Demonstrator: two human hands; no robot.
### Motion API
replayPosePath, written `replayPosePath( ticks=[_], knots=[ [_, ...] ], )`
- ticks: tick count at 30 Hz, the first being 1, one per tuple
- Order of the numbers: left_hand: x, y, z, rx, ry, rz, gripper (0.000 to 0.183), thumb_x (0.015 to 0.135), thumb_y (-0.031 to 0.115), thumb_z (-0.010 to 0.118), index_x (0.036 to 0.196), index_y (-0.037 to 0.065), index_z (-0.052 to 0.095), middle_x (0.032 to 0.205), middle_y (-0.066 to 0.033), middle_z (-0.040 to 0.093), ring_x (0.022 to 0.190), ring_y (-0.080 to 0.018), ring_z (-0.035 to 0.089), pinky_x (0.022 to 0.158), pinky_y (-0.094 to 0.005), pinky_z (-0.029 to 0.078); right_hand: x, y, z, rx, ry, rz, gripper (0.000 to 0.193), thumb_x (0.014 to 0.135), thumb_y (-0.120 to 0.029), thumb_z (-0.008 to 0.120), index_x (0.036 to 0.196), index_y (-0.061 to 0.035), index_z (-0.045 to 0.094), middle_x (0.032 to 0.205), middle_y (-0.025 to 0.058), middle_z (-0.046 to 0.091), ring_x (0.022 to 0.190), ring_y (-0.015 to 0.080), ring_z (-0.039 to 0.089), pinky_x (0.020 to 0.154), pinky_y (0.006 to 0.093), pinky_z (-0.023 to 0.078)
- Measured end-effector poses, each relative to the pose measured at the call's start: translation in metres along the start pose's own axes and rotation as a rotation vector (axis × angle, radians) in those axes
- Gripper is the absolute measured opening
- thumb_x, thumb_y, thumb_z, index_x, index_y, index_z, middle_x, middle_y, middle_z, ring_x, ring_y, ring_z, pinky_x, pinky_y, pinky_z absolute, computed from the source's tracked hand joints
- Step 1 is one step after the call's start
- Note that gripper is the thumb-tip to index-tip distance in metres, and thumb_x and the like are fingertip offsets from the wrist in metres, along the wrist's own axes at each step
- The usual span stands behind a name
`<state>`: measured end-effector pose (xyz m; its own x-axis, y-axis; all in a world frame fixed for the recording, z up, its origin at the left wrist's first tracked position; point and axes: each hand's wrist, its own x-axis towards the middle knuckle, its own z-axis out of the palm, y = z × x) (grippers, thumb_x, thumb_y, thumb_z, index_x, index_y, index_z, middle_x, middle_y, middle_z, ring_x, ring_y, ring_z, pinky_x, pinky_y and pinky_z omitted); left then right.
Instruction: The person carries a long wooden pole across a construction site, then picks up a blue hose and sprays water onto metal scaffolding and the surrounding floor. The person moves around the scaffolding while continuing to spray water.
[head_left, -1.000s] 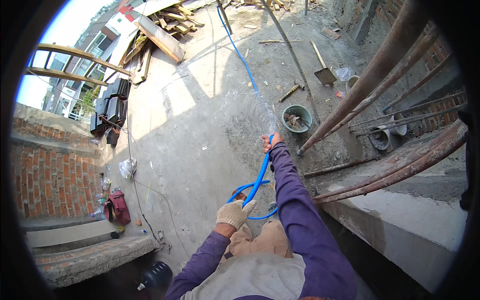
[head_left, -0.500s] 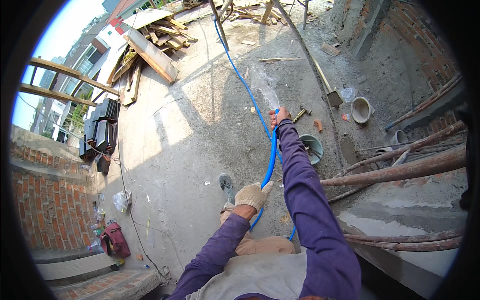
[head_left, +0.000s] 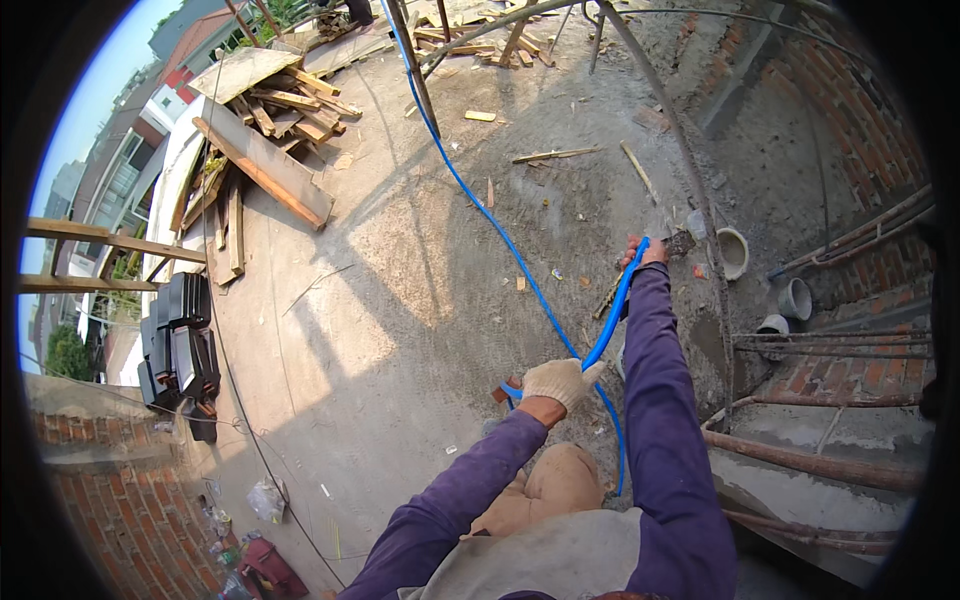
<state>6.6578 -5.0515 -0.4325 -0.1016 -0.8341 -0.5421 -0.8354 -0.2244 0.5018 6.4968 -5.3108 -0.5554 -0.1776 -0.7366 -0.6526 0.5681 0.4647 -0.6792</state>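
My left hand [head_left: 558, 383], in a pale knitted glove, is wrapped round a blue hose [head_left: 610, 325]. Farther along, my bare right hand [head_left: 645, 252] grips the same hose close to its end, arm stretched forward. Between the two hands the hose slants up to the right. More of it trails beneath my left hand, and a thinner-looking stretch runs across the concrete floor [head_left: 450, 300] to the far posts. A brown brick piece [head_left: 503, 391] lies beside my left hand. Just past my right hand is a shovel blade [head_left: 680, 243]. Whether water leaves the hose end, I cannot tell.
A whitish bucket [head_left: 733, 254] stands to the right, near a scaffold pole [head_left: 690, 150]. Rusty pipes [head_left: 820, 460] run along the right side. At the far left are a wood pile [head_left: 290, 110] and stacked black cases [head_left: 185, 340]. A dark red bag [head_left: 270, 570] lies lower left.
My view has shifted. Both hands have swung the hose to the right, my right hand now by the shovel blade. The water spray seen earlier at the hose end no longer shows clearly.
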Motion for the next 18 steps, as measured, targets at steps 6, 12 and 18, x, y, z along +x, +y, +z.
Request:
replayPosePath(
  ticks=[6, 12, 18],
  knots=[
    [0.080, -0.023, -0.061, -0.014, -0.002, 0.000, 0.067, 0.091, 0.061, 0.032, 0.089, 0.003, 0.067, 0.082, -0.0200, 0.066, 0.082, -0.0367, 0.064, 0.072, -0.0465, 0.048, 0.042, -0.023, 0.069, -0.125, -0.161, 0.020, 0.036, 0.090, -0.042, 0.033, 0.083, -0.0088, 0.046, 0.056, 0.0015, 0.044, 0.040, 0.0155, 0.039, 0.042, 0.0365, 0.036],
    [0.223, -0.038, -0.144, -0.016, -0.015, -0.096, 0.069, 0.091, 0.062, 0.031, 0.090, 0.003, 0.067, 0.084, -0.0200, 0.066, 0.084, -0.0360, 0.064, 0.074, -0.0456, 0.049, 0.146, -0.065, 0.180, -0.037, 0.123, -0.125, 0.036, 0.085, -0.043, 0.031, 0.079, -0.0094, 0.043, 0.055, 0.0050, 0.041, 0.040, 0.0195, 0.036, 0.042, 0.0392, 0.031],
    [0.340, -0.028, -0.240, -0.126, -0.091, -0.036, 0.070, 0.091, 0.062, 0.030, 0.090, 0.001, 0.065, 0.084, -0.0220, 0.065, 0.083, -0.0386, 0.063, 0.074, -0.0477, 0.048, 0.257, -0.100, 0.285, 0.086, 0.034, -0.079, 0.044, 0.085, -0.052, 0.034, 0.081, -0.0093, 0.045, 0.056, 0.0034, 0.039, 0.039, 0.0181, 0.032, 0.039, 0.0350, 0.027]
  ],
)
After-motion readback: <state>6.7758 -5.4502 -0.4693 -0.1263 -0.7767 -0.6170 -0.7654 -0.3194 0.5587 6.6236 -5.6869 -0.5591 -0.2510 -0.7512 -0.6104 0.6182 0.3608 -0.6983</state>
